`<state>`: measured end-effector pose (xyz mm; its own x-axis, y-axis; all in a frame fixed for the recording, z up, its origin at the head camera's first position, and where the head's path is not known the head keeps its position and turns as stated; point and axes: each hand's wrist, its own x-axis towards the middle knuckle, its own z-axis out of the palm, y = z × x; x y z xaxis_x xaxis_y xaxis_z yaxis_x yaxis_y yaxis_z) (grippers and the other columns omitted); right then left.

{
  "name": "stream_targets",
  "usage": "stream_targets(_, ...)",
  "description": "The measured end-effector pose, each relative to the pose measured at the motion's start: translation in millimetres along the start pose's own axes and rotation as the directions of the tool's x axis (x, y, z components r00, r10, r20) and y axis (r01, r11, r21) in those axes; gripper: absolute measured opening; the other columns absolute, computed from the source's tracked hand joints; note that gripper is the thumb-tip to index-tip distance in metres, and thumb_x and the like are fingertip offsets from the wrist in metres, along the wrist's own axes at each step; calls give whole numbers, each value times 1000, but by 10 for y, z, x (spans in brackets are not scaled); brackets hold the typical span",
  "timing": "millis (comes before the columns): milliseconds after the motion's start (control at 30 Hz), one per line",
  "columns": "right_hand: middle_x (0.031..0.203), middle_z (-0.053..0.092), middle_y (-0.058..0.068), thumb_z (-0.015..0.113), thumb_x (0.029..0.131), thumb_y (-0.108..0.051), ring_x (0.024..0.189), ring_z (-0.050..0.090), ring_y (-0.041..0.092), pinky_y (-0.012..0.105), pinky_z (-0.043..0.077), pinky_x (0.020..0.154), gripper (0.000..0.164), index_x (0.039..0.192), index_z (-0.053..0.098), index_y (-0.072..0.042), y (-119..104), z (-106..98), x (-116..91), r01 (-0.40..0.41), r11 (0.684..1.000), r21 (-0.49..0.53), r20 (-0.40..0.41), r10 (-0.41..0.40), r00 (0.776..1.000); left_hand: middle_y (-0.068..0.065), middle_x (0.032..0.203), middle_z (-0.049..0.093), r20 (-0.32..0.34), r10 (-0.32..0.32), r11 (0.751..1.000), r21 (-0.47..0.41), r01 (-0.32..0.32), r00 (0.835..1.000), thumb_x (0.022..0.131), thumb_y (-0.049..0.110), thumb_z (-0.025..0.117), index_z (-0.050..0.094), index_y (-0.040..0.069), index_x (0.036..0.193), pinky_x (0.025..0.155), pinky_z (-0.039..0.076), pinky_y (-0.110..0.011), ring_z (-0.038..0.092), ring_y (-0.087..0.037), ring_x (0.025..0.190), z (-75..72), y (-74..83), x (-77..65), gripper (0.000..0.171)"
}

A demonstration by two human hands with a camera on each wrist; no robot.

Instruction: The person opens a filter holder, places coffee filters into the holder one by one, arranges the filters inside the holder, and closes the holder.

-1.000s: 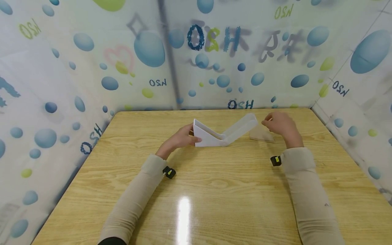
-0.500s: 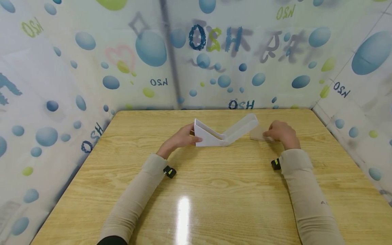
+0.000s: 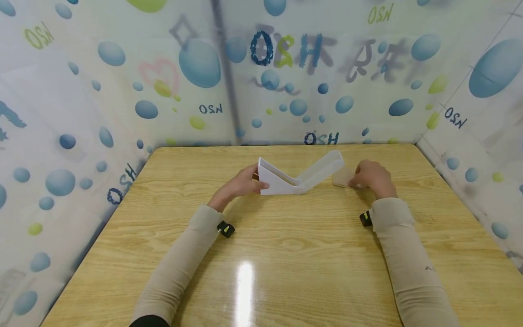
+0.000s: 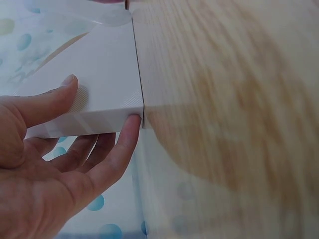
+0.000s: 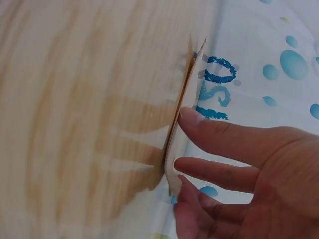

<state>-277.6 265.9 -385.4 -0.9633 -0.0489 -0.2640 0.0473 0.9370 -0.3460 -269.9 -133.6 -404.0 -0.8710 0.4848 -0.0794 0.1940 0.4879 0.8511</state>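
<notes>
In the head view, my left hand (image 3: 244,182) grips the back end of a white box (image 3: 278,181) on the table. The box's translucent lid (image 3: 323,167) is tilted open towards the right. The left wrist view shows my thumb on the broad side of the box and my fingers at its end wall. Just right of the lid lie thin beige coffee filter papers (image 3: 343,176) with a crimped edge. My right hand (image 3: 373,176) holds their right end. In the right wrist view, my thumb touches the face of the papers (image 5: 182,114) while the fingers bend at their end.
A glossy wood-grain table (image 3: 298,254) stretches under both arms, with a light reflection near the front. White cloth (image 3: 261,81) with blue and green spots hangs behind and at both sides. Small black cameras (image 3: 226,229) sit at both wrists.
My right hand has come down from above the filter papers and shifted slightly left, and now holds their right end. The left hand and the box stay in place.
</notes>
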Motion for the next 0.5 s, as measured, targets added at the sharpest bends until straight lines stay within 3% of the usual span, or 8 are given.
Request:
stream_targets(300, 137, 55, 35, 76, 92, -28, 111, 57, 46, 62, 48, 91, 67, 139, 49, 11, -4, 10, 29, -12, 1000, 12, 0, 12, 1000, -23, 131, 63, -7, 2, 1000, -2, -2, 1000, 98, 7, 68, 53, 3, 138, 81, 61, -42, 64, -34, 113, 6, 1, 7, 43)
stream_targets(500, 136, 56, 35, 75, 92, -29, 112, 57, 46, 61, 48, 92, 69, 140, 48, 11, 9, -3, 20, -29, 999, 29, 19, 29, 999, -24, 130, 63, -12, 1, 1000, 1, -1, 1000, 97, 6, 68, 53, 2, 138, 79, 61, -40, 64, -33, 112, 8, 4, 9, 43)
